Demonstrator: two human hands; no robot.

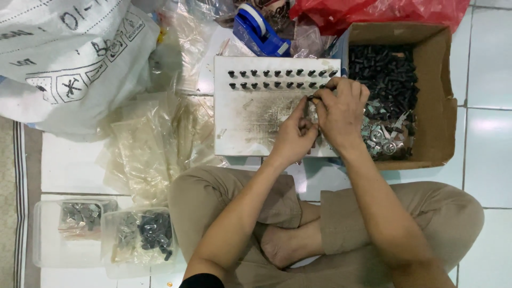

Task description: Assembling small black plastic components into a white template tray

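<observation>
Board (250,122) is what both hands are busy over: a white, scuffed square lying flat on the tiled floor (488,106) right in front of the crossed legs (330,224). Two neat rows of small black pegs (277,78) stand along its 12 o'clock edge, and the rest of it is bare with grey smudges.

Right hand (341,109) sits at the board's 3 o'clock side, fingers bunched together at the end of the lower peg row, pinching something small and dark; I can't make out exactly what. Left hand (296,136) is just beside it at about 7 o'clock, touching it, grip also pinched shut on a thin dark piece that pokes up between the fingers.

At 3 o'clock from the board there's an open cardboard box (437,96) with a heap of black parts (381,72) at the far end and shiny metal bits (384,133) at the near end. At 12 o'clock: a blue tape dispenser (258,32) and a red plastic bag (373,10). Clear plastic bags (149,144) lie crumpled at 9 o'clock, with a big white printed sack (69,53) past them at 10 o'clock. Down at 7 o'clock, two clear tubs (101,237) hold more grey and black parts.
</observation>
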